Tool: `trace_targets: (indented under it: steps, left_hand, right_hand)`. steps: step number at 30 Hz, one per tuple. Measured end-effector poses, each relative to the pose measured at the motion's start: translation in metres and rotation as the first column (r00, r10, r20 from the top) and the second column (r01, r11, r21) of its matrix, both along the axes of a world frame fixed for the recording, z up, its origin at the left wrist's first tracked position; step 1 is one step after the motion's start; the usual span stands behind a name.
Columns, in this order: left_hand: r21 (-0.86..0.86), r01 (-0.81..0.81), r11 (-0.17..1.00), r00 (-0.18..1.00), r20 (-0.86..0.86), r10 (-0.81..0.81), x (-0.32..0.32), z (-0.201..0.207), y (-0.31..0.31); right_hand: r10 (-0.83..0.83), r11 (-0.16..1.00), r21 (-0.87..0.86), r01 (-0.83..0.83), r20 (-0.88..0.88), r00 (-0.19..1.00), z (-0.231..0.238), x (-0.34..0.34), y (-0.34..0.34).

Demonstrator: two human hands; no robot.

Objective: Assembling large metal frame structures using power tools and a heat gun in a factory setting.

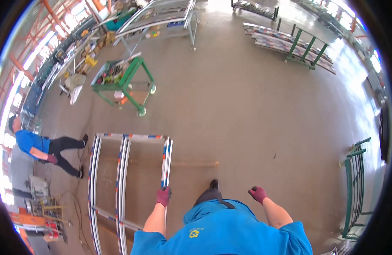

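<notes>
My left hand (163,196), in a dark red glove with dark fingertips, overlaps the right-hand bar of a large metal frame (123,159). Its fingers are curled, but whether they grip the bar cannot be made out. The frame is silvery, with long parallel bars and crosspieces, and carries red, blue and white strips along its edges. Part of its right bar is hidden behind my left hand and forearm. My right hand (258,194), gloved alike, hangs out to the right over the floor with its fingers curled in and nothing visible in them.
A green wheeled cart (130,76) holding tools stands ahead to the left. Beyond it is a metal-framed table (162,17). Green racks stand far right (306,49) and near right (354,191). At the left, another person (34,142) in blue strides near cables (76,204).
</notes>
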State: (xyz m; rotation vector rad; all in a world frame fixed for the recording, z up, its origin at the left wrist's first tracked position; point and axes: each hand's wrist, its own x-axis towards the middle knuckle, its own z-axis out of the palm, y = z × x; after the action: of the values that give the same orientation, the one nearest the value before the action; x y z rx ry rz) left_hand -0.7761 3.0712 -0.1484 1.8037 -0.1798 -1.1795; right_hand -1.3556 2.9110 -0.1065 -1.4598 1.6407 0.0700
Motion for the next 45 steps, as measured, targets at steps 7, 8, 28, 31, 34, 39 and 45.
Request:
trace_targets:
  steps: [7, 8, 28, 31, 34, 39, 45]
  left_hand:
    - [0.067, 0.461, 0.885, 0.885, -0.101, -0.454, -0.099, -0.004, -0.255]
    - [0.021, 0.537, 0.843, 0.839, -0.116, -0.531, -0.121, 0.002, -0.29]
    - [0.199, 0.39, 0.899, 0.908, 0.08, -0.412, -0.08, 0.035, -0.859]
    - [0.238, 0.372, 0.897, 0.923, 0.011, -0.385, -0.069, 0.006, -0.897]
    - [0.429, 0.682, 0.593, 0.54, 0.251, -0.803, -0.056, -0.056, -0.919]
    - [0.46, 0.806, 0.372, 0.182, 0.405, -0.896, -0.025, -0.082, -1.097]
    - [0.441, 0.693, 0.57, 0.677, -0.128, -0.725, 0.035, -0.087, -1.336]
  right_hand:
    - [-0.352, 0.936, -0.053, 0.348, -0.146, 0.925, -0.021, -0.099, -0.048]
    - [-0.382, 0.923, -0.025, 0.385, -0.193, 0.904, -0.039, -0.122, -0.049]
    - [-0.288, 0.957, -0.06, 0.284, -0.073, 0.955, -0.08, -0.115, -0.811]
    - [-0.229, 0.933, -0.293, 0.209, -0.036, 0.973, -0.035, -0.067, -0.968]
    - [-0.161, 0.958, -0.234, 0.164, 0.029, 0.986, -0.009, -0.012, -1.09]
    - [-0.153, 0.979, -0.121, 0.165, 0.104, 0.983, -0.071, 0.0, -1.185]
    - [-0.038, 0.96, 0.271, 0.076, -0.144, 0.989, -0.023, 0.013, -1.261]
